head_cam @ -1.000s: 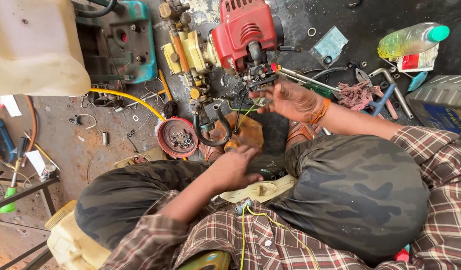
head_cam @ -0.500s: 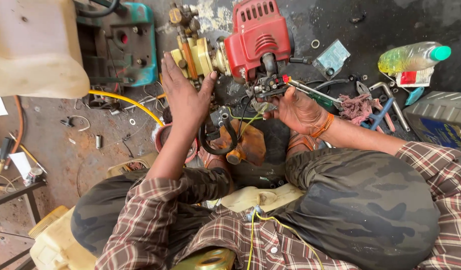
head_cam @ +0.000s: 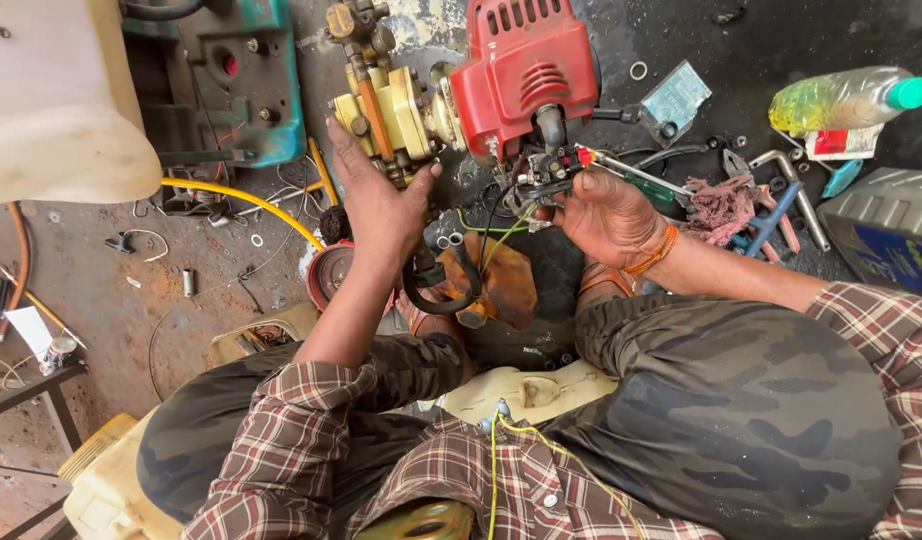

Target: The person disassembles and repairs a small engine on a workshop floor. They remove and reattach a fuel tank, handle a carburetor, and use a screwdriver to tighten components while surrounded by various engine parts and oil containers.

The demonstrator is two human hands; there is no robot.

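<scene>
A small engine with a red cover lies on the dirty floor, joined to a yellow and brass pump on its left. My left hand reaches forward and grips the pump's near side, thumb and fingers spread around it. My right hand, with an orange thread at the wrist, pinches a small metal part with a red tip under the engine, where thin wires hang. A green-handled screwdriver lies just behind that hand. My knees frame the view.
A rusty orange cover and a black hose loop lie between my legs. A red bowl, yellow hose, teal machine and white tank are left. A bottle, pink rag, tools and a grey can are right.
My left hand rose from my lap, reached forward and settled on the yellow pump. My right hand stayed at the small part under the engine. The view moved closer.
</scene>
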